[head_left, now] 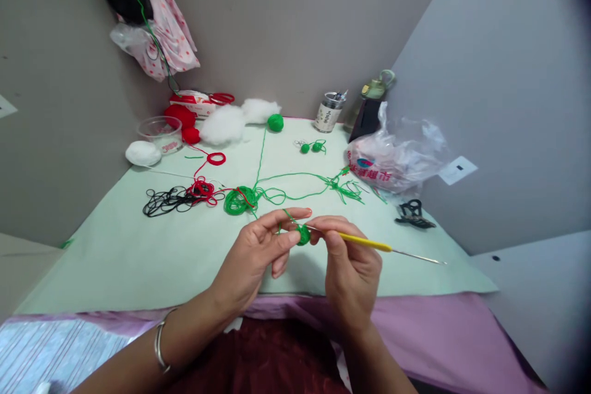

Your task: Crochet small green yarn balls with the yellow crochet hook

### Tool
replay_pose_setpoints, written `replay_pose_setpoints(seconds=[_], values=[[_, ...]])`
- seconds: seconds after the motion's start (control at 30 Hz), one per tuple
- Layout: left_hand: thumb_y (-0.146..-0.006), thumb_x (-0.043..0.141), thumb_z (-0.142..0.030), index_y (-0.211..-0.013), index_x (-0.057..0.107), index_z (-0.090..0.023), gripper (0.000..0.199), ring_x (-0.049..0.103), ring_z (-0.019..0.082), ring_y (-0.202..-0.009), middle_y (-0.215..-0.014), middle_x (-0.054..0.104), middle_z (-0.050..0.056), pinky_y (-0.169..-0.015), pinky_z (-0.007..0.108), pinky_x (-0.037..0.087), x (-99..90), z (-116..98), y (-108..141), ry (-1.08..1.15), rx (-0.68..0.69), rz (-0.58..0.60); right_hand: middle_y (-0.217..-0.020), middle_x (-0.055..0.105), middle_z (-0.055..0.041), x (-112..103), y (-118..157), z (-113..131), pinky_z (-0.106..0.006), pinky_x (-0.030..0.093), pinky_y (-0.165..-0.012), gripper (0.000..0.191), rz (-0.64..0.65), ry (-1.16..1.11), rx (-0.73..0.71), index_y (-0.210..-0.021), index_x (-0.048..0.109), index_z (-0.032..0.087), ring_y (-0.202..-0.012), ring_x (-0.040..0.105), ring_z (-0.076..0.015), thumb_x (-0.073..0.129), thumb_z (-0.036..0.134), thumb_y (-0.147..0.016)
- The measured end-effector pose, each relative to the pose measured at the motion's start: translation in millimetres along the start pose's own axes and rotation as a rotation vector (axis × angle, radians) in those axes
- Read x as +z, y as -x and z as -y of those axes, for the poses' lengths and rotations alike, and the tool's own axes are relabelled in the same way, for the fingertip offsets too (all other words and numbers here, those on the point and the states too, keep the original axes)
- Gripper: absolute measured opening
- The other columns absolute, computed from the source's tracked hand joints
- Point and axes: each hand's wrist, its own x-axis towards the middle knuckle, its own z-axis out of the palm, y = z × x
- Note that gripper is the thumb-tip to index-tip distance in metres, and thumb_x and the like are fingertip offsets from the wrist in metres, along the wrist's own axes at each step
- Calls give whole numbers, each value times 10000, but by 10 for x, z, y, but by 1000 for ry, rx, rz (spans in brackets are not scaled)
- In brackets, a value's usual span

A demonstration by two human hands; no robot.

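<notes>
Small green crochet piece (303, 235) held up over the near part of the desk (415, 274).
The left hand (263, 243) pinches it between thumb and fingers, index extended, probably to tension the green strand (290, 217); the right hand (353, 271) grasps the yellow-handled hook (364, 241) somewhat like a pen, likely for fine control. The green coil (237, 202) lies loose beyond, perhaps so yarn feeds easily. The hook's working tip and individual stitches are hard to make out; the plastic bag's (401, 163) contents are unclear.

Craft cubicle, grey partitions (295, 37), green yarn (234, 203)
</notes>
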Motion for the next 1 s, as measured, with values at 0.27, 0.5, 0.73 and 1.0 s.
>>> replay_pose_setpoints(seconds=[0.27, 0.5, 0.73, 1.0], values=[[-817, 855, -255, -1180, 791, -168, 378, 272, -16, -457, -830, 625, -1, -409, 151, 247, -37, 27, -70, 180, -138, 25, -1054, 755, -72, -17, 77, -124, -379, 594, -758, 378, 48, 346, -385, -1217, 767, 330, -935, 715, -227, 673, 88, -941], [-760, 887, -191, -1055, 824, -197, 302, 367, -21, -451, -838, 631, -23, -419, 134, 322, -50, 1, -85, 140, -32, -40, -863, 729, -16, -15, -47, -26, -325, 529, -697, 191, 9, -109, 24, -980, 791, 271, -743, 643, -161, 614, 206, -1008], [-867, 803, -276, -1148, 817, -220, 287, 503, 42, -526, -893, 705, 17, -552, 212, 433, -23, 28, -20, -60, 46, -6, -869, 740, -28, -18, -42, -65, -310, 553, -687, 162, 3, -168, 128, -976, 794, 246, -722, 639, -152, 639, 284, -1001], [-794, 859, -278, -1072, 833, -197, 290, 467, 40, -487, -734, 623, -20, -512, 205, 391, -27, -32, -29, -33, 29, -48, -873, 729, -36, -45, -60, -64, -301, 565, -693, 206, 11, -285, 176, -941, 768, 223, -732, 659, -150, 601, 306, -1027]])
